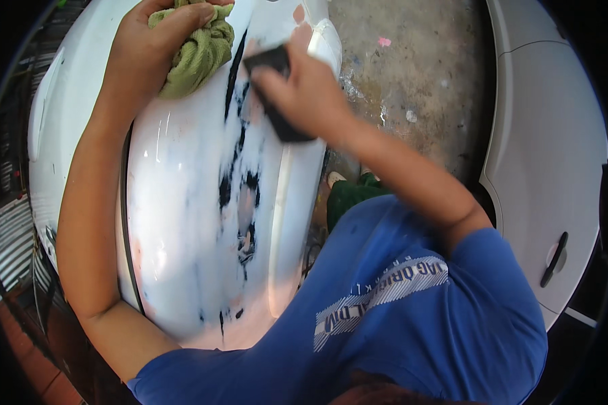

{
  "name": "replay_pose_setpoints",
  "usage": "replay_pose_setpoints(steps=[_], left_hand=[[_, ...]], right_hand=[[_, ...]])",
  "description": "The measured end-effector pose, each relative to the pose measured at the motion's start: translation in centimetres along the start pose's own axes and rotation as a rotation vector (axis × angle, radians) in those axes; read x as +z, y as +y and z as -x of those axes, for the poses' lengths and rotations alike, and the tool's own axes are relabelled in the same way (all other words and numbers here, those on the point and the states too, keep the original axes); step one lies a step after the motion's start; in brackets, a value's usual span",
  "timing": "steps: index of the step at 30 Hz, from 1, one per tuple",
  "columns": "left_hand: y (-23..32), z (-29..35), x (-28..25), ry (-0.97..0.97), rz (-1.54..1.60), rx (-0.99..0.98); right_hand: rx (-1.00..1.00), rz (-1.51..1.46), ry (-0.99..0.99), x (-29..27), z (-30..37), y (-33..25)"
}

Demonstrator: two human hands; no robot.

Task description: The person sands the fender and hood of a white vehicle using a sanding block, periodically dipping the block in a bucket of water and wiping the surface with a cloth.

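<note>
My left hand [145, 47] is closed around a crumpled green cloth [203, 57], which rests near the seam of a white car body panel [172, 216]. Held in my right hand [311, 91] is a flat black sanding block [287, 125], lying against the panel over a patchy strip. Black, whitish and pinkish layers show through along that strip [230, 175]. Both the right hand and the block are somewhat smeared by motion. The block's underside is hidden.
A second, greyish-white car door [547, 169] with a black handle [554, 260] stands on the right. Between the cars runs a stained concrete floor [412, 74]. Corrugated metal sheets [10, 243] are at the left edge. My feet are partly visible beside the panel.
</note>
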State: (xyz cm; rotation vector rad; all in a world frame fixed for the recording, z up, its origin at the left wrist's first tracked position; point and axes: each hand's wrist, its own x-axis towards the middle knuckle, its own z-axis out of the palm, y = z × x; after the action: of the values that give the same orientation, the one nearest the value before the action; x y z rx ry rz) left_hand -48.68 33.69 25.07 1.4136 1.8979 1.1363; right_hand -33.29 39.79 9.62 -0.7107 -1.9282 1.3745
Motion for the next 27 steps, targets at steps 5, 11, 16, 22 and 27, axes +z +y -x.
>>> replay_pose_setpoints(steps=[5,11,16,22,27], left_hand=[[0.1,-0.6,0.4,0.023,0.025,-0.061],[-1.0,-0.7,-0.6,0.015,-0.023,-0.058],[-0.9,-0.8,-0.3,0.044,-0.007,-0.045],[-0.2,-0.4,0.7,0.061,0.062,-0.017],[-1.5,-0.7,-1.8,-0.056,-0.108,-0.057]], right_hand=[[0.014,0.036,0.007,-1.2,-2.5,0.5],[-0.168,0.042,-0.057,-1.1,-0.4,0.6],[-0.125,0.137,-0.048,-1.6,-2.8,1.6],[-0.174,0.114,-0.118,-2.3,-3.4,2.2],[-0.247,0.081,-0.091,-1.0,-1.4,2.1]])
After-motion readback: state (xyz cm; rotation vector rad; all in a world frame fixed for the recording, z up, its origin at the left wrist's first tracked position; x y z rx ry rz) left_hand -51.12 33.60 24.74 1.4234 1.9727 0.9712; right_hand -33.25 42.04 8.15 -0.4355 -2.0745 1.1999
